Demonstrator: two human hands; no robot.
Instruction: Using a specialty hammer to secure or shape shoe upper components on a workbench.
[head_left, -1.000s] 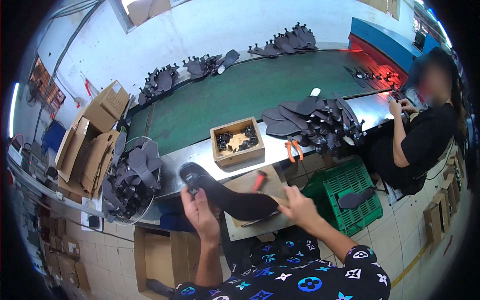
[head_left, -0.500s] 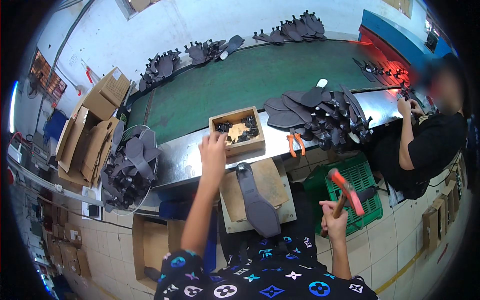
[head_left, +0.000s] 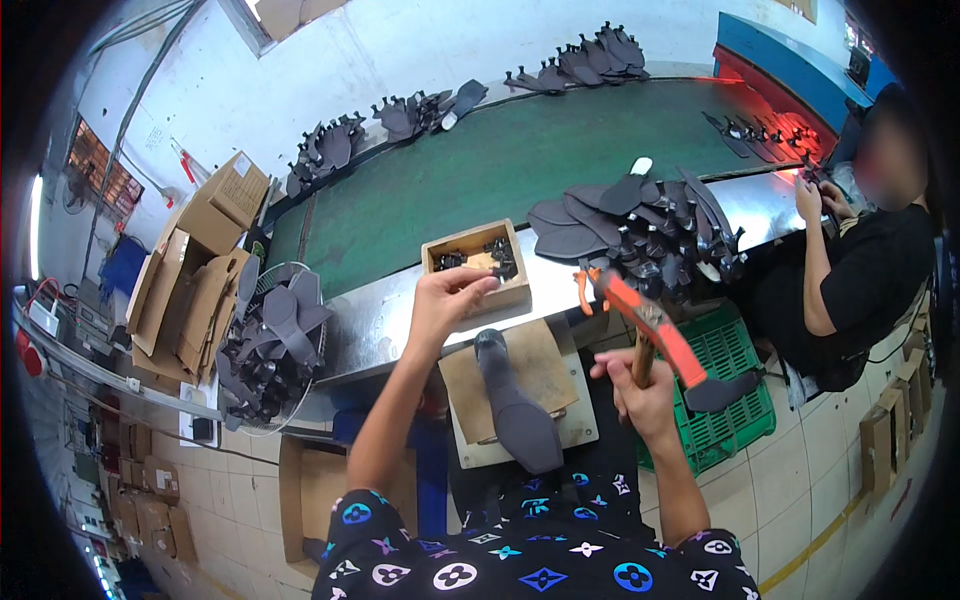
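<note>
Near green belting point(head_left: 400, 200), a dark-grey shoe sole point(head_left: 522, 425) is being supported on tan board point(head_left: 463, 388), red-headed wooden-handled hammer point(head_left: 652, 328) being gripped by curled right hand point(head_left: 645, 398), left hand point(head_left: 446, 302), contents unclear, being held near-pinched at wooden box point(head_left: 512, 298).

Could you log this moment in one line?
left hand: at wooden box, grip unclear | right hand: holding hammer | dark sole: lying on brown board

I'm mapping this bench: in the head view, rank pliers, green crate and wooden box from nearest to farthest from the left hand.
1. Wooden box: at the left hand, partly hidden by it.
2. Pliers: right, at the bench edge.
3. Green crate: farther right, lower down.
</note>
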